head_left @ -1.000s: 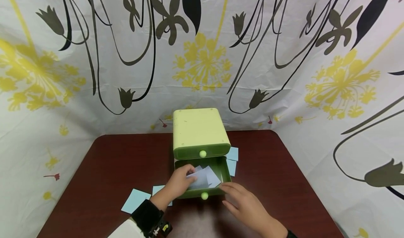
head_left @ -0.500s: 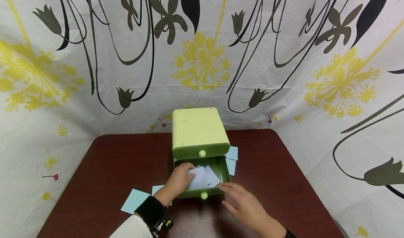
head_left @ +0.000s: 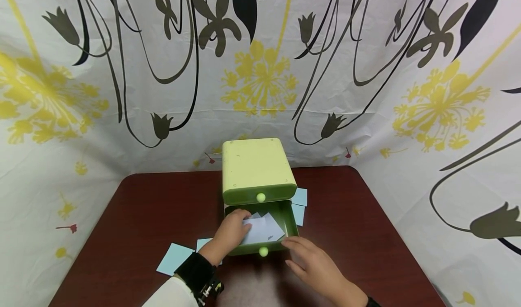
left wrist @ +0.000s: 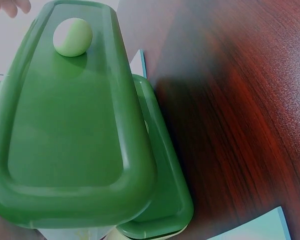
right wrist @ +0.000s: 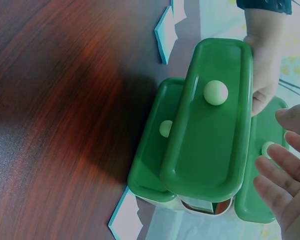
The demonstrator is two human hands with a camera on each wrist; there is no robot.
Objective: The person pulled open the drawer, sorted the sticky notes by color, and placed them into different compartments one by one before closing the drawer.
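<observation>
A small green drawer cabinet (head_left: pixel 258 167) stands at the back middle of a dark red table (head_left: pixel 154 207). Its lower drawer (head_left: pixel 290 221) is pulled out and holds several pale cards (head_left: pixel 272 228). My left hand (head_left: pixel 232 232) reaches into the drawer from the left, and its fingers grip one pale card (head_left: pixel 255 229). My right hand (head_left: pixel 305 255) hovers with straight fingers by the drawer's front right corner, close to the round knob (head_left: pixel 263 252). In the right wrist view the drawer front (right wrist: pixel 214 145) is near my right fingers (right wrist: pixel 284 170).
Pale blue cards lie on the table left of the drawer (head_left: pixel 174 258) and right of the cabinet (head_left: pixel 300 197). Flowered cloth walls (head_left: pixel 122 94) close in the table at the back and both sides. Another card corner (left wrist: pixel 262 230) shows in the left wrist view.
</observation>
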